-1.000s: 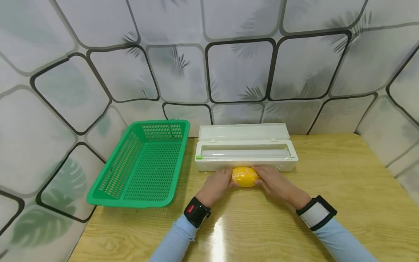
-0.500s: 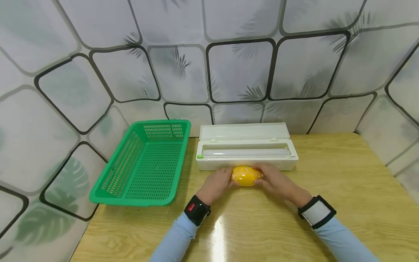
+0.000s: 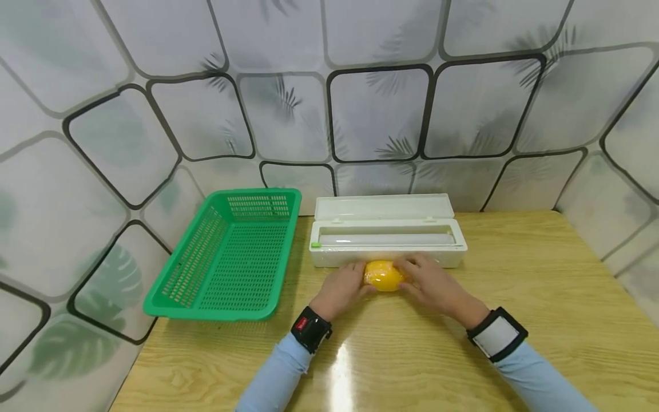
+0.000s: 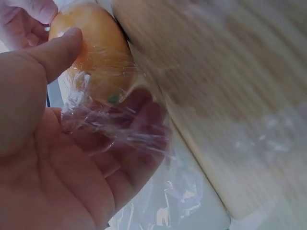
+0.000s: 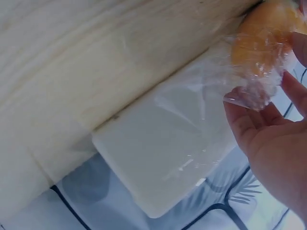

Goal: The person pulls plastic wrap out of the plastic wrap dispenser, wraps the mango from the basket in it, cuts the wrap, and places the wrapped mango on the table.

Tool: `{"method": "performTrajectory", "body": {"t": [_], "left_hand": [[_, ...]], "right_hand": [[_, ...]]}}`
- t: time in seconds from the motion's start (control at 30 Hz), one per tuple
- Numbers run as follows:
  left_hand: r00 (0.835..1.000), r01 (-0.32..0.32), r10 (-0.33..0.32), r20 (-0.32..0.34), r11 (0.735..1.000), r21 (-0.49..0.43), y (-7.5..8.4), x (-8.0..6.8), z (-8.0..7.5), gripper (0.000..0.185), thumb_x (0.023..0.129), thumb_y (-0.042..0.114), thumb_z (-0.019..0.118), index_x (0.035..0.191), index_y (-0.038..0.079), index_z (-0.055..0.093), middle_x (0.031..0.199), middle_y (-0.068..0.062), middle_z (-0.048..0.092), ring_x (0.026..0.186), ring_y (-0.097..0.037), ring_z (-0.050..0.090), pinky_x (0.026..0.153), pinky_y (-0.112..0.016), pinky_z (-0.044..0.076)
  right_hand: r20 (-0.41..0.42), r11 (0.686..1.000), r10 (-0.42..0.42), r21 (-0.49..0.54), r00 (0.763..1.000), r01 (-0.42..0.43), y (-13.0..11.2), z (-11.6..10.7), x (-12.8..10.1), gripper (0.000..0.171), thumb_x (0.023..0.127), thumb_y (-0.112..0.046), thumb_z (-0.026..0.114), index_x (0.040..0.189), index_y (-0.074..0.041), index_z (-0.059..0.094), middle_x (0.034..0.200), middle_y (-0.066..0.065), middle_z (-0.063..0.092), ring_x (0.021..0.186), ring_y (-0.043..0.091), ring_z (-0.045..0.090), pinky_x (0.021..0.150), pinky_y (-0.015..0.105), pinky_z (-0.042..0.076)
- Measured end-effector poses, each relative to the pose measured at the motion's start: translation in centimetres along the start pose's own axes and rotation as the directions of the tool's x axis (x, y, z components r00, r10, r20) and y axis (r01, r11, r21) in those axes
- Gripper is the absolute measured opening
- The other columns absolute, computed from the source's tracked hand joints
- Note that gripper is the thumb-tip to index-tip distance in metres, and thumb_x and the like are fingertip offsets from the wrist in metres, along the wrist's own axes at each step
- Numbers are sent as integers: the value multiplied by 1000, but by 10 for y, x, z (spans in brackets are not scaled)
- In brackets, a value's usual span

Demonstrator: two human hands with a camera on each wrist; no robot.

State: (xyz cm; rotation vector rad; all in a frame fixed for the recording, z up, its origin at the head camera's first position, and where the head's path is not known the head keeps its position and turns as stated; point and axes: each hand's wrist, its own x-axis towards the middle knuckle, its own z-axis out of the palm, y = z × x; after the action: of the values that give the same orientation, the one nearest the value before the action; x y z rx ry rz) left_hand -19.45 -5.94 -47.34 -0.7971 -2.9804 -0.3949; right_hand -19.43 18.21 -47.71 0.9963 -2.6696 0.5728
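A smooth yellow oval fruit [image 3: 382,276], wrapped in clear cling film, lies at the front of a white cling film dispenser [image 3: 388,257]. My left hand [image 3: 342,289] holds its left end; in the left wrist view, the thumb [image 4: 64,48] presses on the fruit while the other fingers curl behind the bunched film [image 4: 115,124]. At the opposite end, my right hand [image 3: 435,289] holds gathered film between thumb and fingers, as the right wrist view shows with the crumpled film [image 5: 256,93]. The fruit's far side is hidden.
The dispenser's lid [image 3: 383,207] stands open, showing the film roll [image 3: 386,239] and a green slider [image 3: 316,245]. To the left is a green slotted basket [image 3: 234,312]. A patterned wall [image 3: 381,114] rises behind the wooden table [image 3: 540,286].
My right fingers have shifted slightly left over the fruit's right end. My left hand keeps its hold, and the fruit stays in front of the dispenser.
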Motion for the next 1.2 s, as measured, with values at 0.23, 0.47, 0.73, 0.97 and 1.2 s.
{"method": "performTrajectory", "body": {"t": [0.23,0.47,0.73,0.97,1.2], "left_hand": [[997,37,-30,-68,994,102,1,-5,2,56,89,48,69,128,9,58,107,-13,51,101,-26,50,75,-35,52],[998,36,-32,-51,996,76,0,-7,4,61,93,48,66,139,10,50,117,-17,50,106,-29,52,80,-38,53],[999,38,-37,-23,997,70,2,-8,1,62,96,48,61,142,10,46,121,-19,55,111,-32,56,80,-42,56],[997,10,-2,-81,995,100,1,-10,-2,55,94,45,66,128,3,52,115,-17,57,104,-30,58,78,-38,56],[986,82,-70,-153,994,73,-6,-16,-8,52,95,45,64,121,1,56,115,-18,60,103,-32,62,83,-41,55]], "right_hand": [[8,998,-63,9,998,63,-15,-13,19,31,87,-18,77,113,-3,67,108,11,63,98,26,60,84,43,52],[91,999,-42,6,995,41,-26,-17,36,19,90,-16,74,105,-4,70,102,9,65,92,23,62,80,40,55],[91,999,-33,28,995,30,-22,-10,33,23,84,-10,79,104,-4,70,104,8,63,92,22,61,82,39,54],[88,998,-42,42,995,39,-20,-10,31,24,84,-10,79,104,-3,69,105,9,62,93,22,61,83,40,54],[80,998,-54,31,995,51,-19,-12,32,24,82,-11,81,102,-4,69,104,9,62,93,22,61,82,39,54]]}}
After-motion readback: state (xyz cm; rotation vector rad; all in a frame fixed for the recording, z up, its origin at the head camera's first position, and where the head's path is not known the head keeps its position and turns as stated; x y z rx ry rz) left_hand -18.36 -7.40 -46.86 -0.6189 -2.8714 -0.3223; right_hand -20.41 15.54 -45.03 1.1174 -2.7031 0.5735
